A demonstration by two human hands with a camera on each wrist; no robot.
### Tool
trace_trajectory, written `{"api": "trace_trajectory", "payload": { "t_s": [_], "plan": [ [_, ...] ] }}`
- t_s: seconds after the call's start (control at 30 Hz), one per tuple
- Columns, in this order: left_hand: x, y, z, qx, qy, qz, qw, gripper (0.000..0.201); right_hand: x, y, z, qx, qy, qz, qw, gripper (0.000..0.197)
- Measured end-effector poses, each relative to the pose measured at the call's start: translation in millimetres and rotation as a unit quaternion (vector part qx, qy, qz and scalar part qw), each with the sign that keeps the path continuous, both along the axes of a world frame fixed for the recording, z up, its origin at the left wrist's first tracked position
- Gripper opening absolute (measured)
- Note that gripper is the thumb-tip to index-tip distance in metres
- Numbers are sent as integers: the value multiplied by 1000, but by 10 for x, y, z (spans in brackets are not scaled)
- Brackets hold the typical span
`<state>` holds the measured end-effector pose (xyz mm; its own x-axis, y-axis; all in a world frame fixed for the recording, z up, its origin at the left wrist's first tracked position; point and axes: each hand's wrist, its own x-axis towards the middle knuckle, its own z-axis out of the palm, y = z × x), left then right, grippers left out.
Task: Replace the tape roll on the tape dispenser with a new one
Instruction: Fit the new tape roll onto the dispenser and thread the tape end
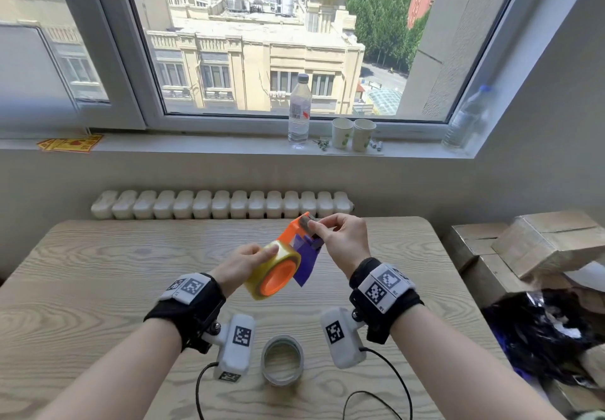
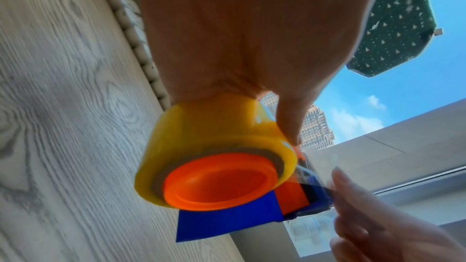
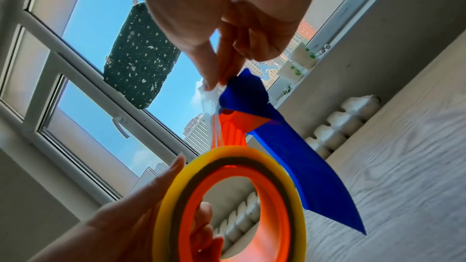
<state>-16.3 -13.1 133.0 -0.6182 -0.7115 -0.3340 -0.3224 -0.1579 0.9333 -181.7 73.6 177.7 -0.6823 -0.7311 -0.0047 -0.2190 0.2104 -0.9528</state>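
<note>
The dispenser (image 1: 296, 237), orange with a blue flap, is held above the table (image 1: 98, 272) at mid-frame, with the yellow roll (image 1: 273, 270) seated on its orange hub. The roll is gripped by the left hand (image 1: 244, 264), thumb on the outer face and fingers curled into the hub. The loose clear tape end (image 3: 210, 99) is pinched at the dispenser's head by the right hand (image 1: 343, 239). From the right wrist view, much of the head is hidden behind the flap and fingers. A spent core (image 1: 282, 360) stands on the table at 6 o'clock from the dispenser. On the sill at 12 o'clock stand a bottle (image 1: 299, 113) and two cups (image 1: 353, 134); another bottle (image 1: 466, 119) stands at 2 o'clock. Boxes (image 1: 540, 242) and a dark bag (image 1: 543, 331) lie at 3 to 4 o'clock.
</note>
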Motion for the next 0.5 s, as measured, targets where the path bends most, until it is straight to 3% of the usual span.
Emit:
{"api": "trace_trajectory", "payload": {
  "t_s": [0.17,0.3,0.4,0.5],
  "plan": [
    [-21,-82,-3,-78,-78,-2,994,46,22,-1,-34,-12,-15,-10,1000,14],
    [-20,-60,138,-38,-41,9,998,40,-4,-9,-24,-23,-40,-33,998,23],
    [-16,-52,193,24,10,24,999,20,-35,-18,-15,-25,-37,-44,998,28],
    [-16,-66,184,-4,-16,4,1000,25,-17,-20,-20,-23,-30,-35,999,27]
  ]
}}
